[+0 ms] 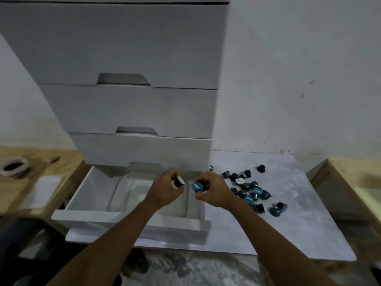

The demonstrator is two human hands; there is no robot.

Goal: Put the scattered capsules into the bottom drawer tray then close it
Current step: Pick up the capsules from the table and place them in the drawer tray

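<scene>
1. Our left hand (165, 189) had its fingers closed on a dark capsule (178, 181) above the clear tray (121, 193).
2. Our right hand (214, 189) gripped a blue-lidded capsule (196, 186) over the open bottom drawer (132, 219).
3. The scattered capsules (250, 193) lay on the worktop (299, 213), right of the drawer unit (132, 112).

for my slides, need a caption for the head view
Both hands, left and right, each hold coffee capsules over the open bottom drawer; more capsules lie scattered beside it.
</scene>
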